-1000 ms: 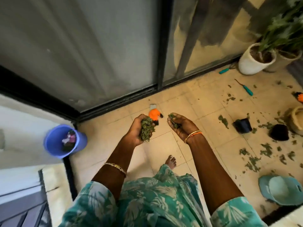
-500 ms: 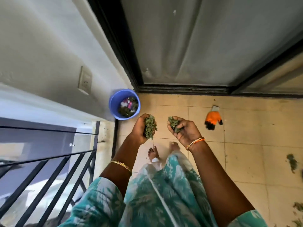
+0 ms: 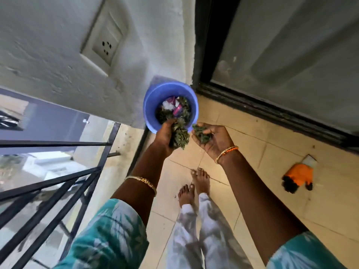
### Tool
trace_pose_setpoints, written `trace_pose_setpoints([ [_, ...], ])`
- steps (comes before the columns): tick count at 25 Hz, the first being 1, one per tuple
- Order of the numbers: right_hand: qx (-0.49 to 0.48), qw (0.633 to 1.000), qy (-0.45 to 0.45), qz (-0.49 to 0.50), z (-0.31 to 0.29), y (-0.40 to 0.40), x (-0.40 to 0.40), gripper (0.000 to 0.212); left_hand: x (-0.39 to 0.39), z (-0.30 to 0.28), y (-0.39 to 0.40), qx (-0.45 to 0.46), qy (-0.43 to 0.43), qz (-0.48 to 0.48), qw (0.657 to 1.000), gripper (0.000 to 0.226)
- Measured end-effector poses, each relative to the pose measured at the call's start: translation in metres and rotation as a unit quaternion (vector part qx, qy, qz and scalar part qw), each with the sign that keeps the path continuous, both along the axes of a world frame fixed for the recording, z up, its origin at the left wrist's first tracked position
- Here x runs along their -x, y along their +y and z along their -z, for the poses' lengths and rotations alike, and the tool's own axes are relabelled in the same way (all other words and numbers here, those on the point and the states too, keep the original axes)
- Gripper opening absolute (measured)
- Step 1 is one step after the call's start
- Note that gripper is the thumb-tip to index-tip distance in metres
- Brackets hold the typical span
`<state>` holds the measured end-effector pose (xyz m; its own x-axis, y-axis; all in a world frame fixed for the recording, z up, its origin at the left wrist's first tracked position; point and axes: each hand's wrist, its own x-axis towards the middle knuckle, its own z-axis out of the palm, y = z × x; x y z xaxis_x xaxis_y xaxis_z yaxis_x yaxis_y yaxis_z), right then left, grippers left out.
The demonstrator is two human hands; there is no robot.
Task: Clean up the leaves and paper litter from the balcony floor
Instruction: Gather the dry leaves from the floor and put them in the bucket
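Leaves [image 3: 179, 135] are held as a thick green clump in the left hand [image 3: 165, 135], whose fingers are curled round them, the grip closed tightly on the bunch. A smaller bunch of leaves [image 3: 201, 133] is cupped in the right hand [image 3: 213, 139], palm turned up and fingers bent round it. Both hands are held side by side, close together but apart, at the near rim of a blue bucket [image 3: 150, 105], with the left hand's clump overlapping that rim in the head view. More leaves and bits of white and pink paper litter [image 3: 172, 106] are seen lying inside the bucket. The bucket is set on the balcony floor [image 3: 252, 148] in the corner, just beside a white wall [image 3: 48, 61] and near the dark frame of a sliding door [image 3: 272, 55]. A socket plate [image 3: 105, 41] is mounted on the wall. A black metal railing [image 3: 58, 183] is seen to the left. An orange glove with dark fingertips [image 3: 298, 176] is lying on the tiles, well apart from the hands. Two bare feet [image 3: 194, 183] are placed on the floor below the hands, and bangles are worn on both wrists.
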<state>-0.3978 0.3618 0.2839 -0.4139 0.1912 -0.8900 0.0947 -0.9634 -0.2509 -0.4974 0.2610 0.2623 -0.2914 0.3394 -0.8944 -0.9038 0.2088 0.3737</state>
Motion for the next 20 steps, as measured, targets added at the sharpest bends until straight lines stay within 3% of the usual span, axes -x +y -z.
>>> trace_pose_setpoints([
  [3, -0.005, 1.000, -0.004, -0.021, 0.073, 0.004, 0.040, 0.023, 0.027, 0.071, -0.003, 0.035, 0.009, -0.051, 0.998, 0.033],
  [6, -0.027, 0.997, -0.033, -0.058, 0.122, 0.002, 0.070, 0.016, 0.047, 0.106, -0.010, 0.044, 0.006, -0.052, 0.998, 0.041],
  [10, -0.045, 0.996, -0.055, -0.049, 0.141, 0.002, 0.092, 0.013, 0.064, 0.116, -0.022, 0.077, 0.013, -0.062, 0.995, 0.020],
  [14, -0.051, 0.994, -0.057, -0.075, 0.142, -0.001, 0.096, 0.024, 0.065, 0.109, -0.032, 0.082, -0.001, -0.072, 0.994, 0.023],
  [16, -0.059, 0.993, -0.059, -0.084, 0.137, -0.002, 0.091, 0.034, 0.060, 0.104, -0.035, 0.114, 0.032, -0.029, 0.993, 0.038],
  [18, -0.078, 0.990, -0.078, -0.090, 0.127, -0.003, 0.084, 0.040, 0.052, 0.097, -0.037, 0.165, 0.108, 0.029, 0.980, 0.026],
  [20, -0.125, 0.982, -0.118, -0.077, 0.112, -0.006, 0.073, 0.033, 0.041, 0.084, -0.041, 0.217, 0.230, 0.111, 0.942, 0.017],
])
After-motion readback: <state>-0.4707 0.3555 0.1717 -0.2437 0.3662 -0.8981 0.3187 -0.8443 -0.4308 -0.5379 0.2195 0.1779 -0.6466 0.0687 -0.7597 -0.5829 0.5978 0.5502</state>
